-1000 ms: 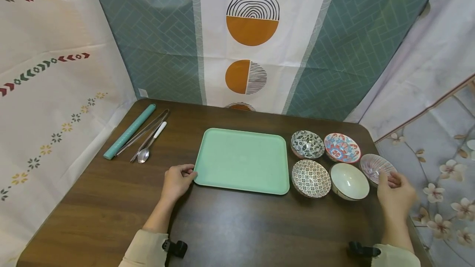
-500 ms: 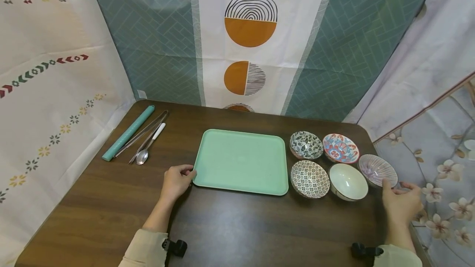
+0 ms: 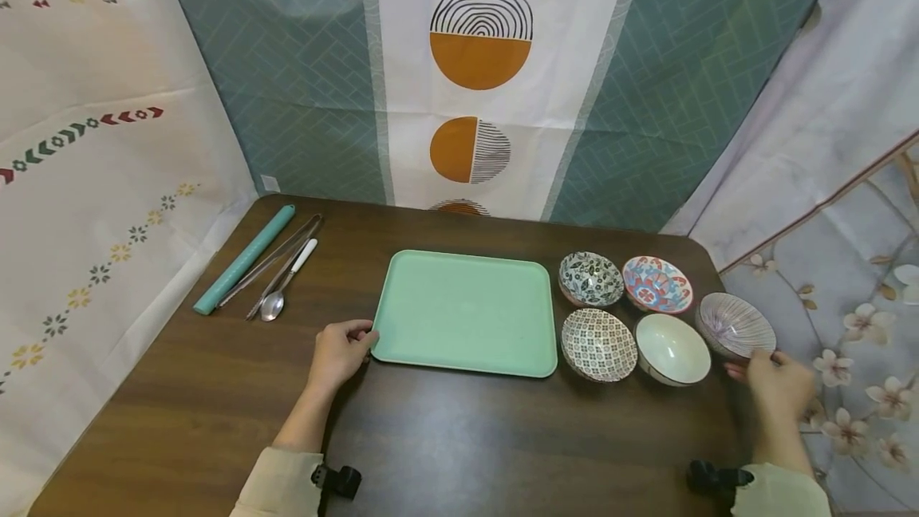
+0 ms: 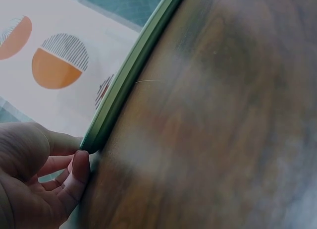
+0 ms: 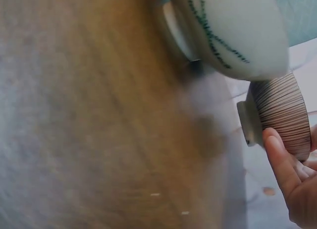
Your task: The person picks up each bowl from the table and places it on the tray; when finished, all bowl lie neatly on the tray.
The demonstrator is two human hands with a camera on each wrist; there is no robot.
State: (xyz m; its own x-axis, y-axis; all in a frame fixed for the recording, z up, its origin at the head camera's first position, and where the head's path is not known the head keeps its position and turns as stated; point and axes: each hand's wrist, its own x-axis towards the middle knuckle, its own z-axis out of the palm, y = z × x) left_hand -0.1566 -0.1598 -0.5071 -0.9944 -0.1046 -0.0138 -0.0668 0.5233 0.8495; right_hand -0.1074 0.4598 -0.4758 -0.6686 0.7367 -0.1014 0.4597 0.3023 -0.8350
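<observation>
My left hand [image 3: 341, 354] pinches the near left corner of a mint green tray [image 3: 463, 313]. Thumb and fingers meet at that corner in the left wrist view, where the tray's edge [image 4: 133, 73] runs up and away. At the far right, my right hand [image 3: 779, 383] holds the striped bowl [image 3: 736, 325] by its near right side. The right wrist view has the thumb [image 5: 277, 149] against that bowl's lined outer wall, with other fingers at the rim. Close beside it stands a cream-white bowl [image 3: 673, 349].
Left of the cream bowl is a checked bowl [image 3: 599, 345]. Behind them stand a black-and-white floral bowl [image 3: 592, 278] and a red-and-blue patterned one [image 3: 656, 284]. At the left lie a teal stick-shaped case [image 3: 246, 260], metal tongs [image 3: 276, 255] and a white-handled spoon [image 3: 273, 306].
My right hand has gone from above the striped bowl to its near right side and taken hold of it. That bowl has shifted slightly right. The left hand keeps its place on the tray.
</observation>
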